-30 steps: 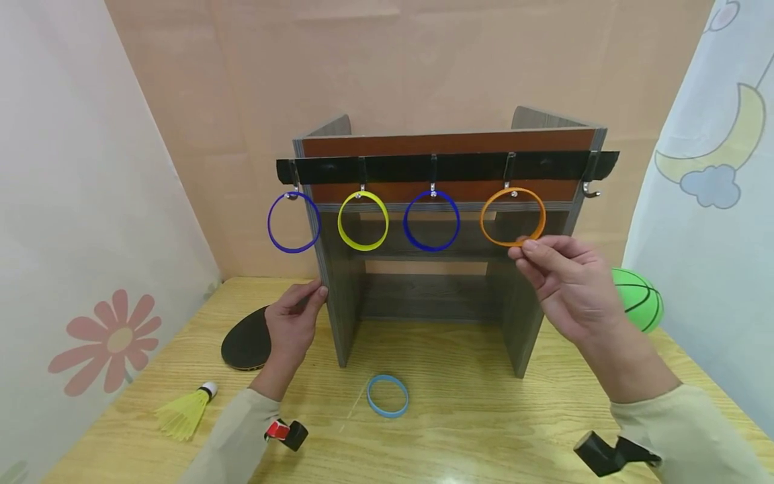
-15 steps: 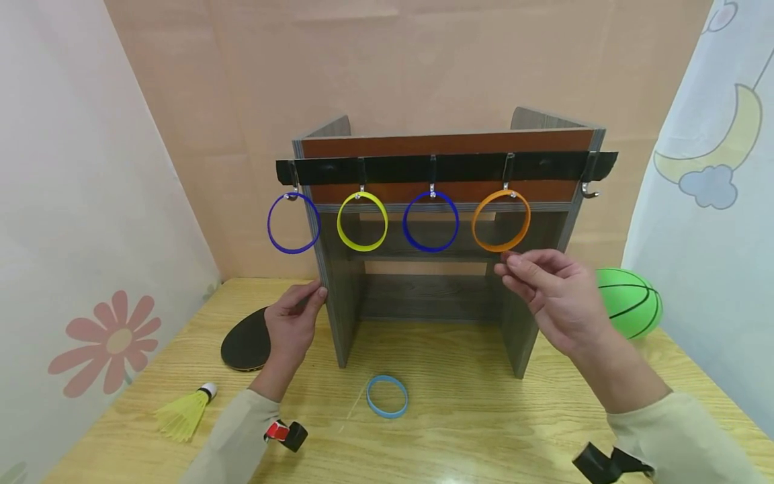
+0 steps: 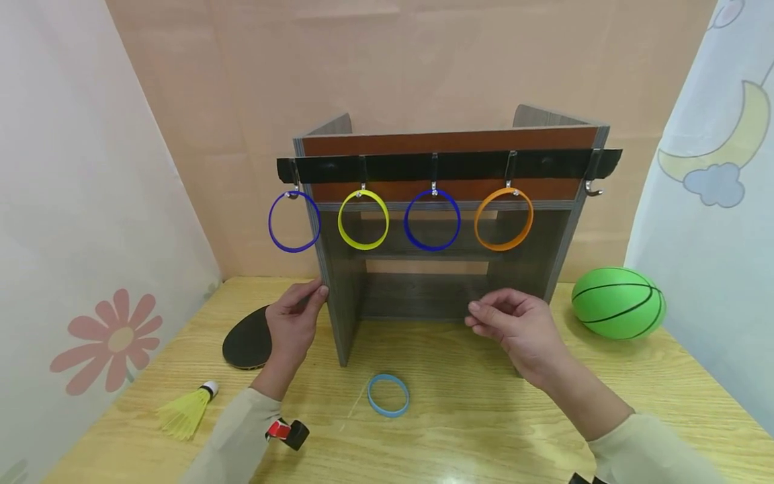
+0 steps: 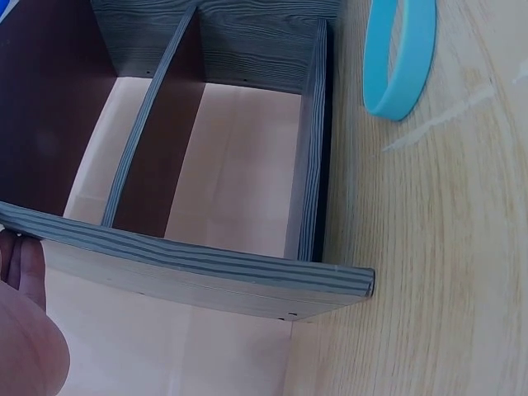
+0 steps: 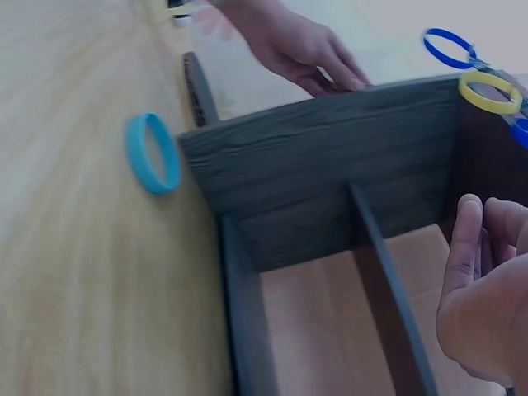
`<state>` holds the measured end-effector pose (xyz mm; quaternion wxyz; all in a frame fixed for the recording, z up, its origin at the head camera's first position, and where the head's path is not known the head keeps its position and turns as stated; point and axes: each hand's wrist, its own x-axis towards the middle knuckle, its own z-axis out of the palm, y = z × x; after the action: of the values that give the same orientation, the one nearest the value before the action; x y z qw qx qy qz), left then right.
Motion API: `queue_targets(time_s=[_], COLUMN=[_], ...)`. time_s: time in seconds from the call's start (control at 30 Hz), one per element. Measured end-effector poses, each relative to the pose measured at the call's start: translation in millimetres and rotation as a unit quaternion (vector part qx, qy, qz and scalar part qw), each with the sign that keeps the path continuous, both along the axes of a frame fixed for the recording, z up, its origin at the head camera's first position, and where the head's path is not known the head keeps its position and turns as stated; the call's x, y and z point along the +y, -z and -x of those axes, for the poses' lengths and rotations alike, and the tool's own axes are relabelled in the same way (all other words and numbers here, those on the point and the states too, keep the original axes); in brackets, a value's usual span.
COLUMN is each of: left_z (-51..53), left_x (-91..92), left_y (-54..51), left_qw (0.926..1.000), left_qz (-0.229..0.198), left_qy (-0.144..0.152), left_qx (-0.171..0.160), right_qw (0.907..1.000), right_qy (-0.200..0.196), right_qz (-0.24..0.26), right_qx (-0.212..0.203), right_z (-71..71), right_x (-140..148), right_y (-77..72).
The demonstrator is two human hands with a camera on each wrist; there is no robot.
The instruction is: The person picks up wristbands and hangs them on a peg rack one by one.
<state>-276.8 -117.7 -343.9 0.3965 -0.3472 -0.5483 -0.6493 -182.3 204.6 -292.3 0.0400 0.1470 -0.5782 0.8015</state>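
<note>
My left hand [image 3: 293,316] holds the left side panel of a grey wooden shelf [image 3: 338,269] by its front edge. Loosely curled and with nothing in it, my right hand [image 3: 520,333] is in front of the shelf's lower right part. An orange wristband [image 3: 526,232] hangs on a hook of the black strip [image 3: 399,168], above the right hand and apart from it. Left of it on the same strip hang a wide blue wristband [image 3: 408,235], a yellow wristband [image 3: 341,232] and a thin blue wristband [image 3: 270,225]. On the table lies a light blue wristband [image 3: 388,413].
The rightmost hook [image 3: 592,191] bears no band. A green ball [image 3: 617,302] sits right of the shelf. Behind the left hand lies a black table tennis paddle [image 3: 244,343], with a yellow shuttlecock [image 3: 184,410] nearer the front. Papered walls stand around the wooden table [image 3: 453,430].
The right hand has let go of the orange wristband, which now hangs free on its hook. That hand has moved down and left. The left hand stays at the shelf panel.
</note>
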Motion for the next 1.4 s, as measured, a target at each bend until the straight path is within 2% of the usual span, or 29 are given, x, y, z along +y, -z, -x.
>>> queue_targets(time_s=[0.23, 0.5, 0.73, 0.87, 1.2, 1.4], left_z=[-0.3, 0.5, 0.8, -0.7, -0.9, 0.1], left_x=[0.9, 1.6, 1.5, 1.5, 1.5, 1.3], left_y=[-1.1, 0.0, 0.1, -1.0, -1.3, -0.1], left_qw=[1.0, 1.0, 1.0, 0.9999, 0.9999, 0.9997], left_qz=[-0.003, -0.005, -0.008, -0.01, -0.013, -0.018], left_qy=[-0.001, 0.001, 0.004, 0.006, 0.009, 0.014], left_qx=[-0.001, -0.002, -0.002, -0.003, -0.007, -0.005], right_qw=[0.993, 0.9795, 0.9712, 0.9696, 0.9646, 0.9631], right_qy=[0.026, -0.019, -0.058, -0.072, -0.092, -0.083], right_qz=[-0.103, -0.175, -0.201, -0.201, -0.211, -0.22], right_qx=[-0.051, -0.098, -0.114, -0.12, -0.129, -0.131], right_z=[-2.2, -6.5, -8.3, -8.6, -7.8, -5.9], right_x=[-17.8, -33.7, -40.9, -44.8, -52.1, -57.0], right_y=[20.5, 57.0, 80.8, 90.4, 103.0, 104.6])
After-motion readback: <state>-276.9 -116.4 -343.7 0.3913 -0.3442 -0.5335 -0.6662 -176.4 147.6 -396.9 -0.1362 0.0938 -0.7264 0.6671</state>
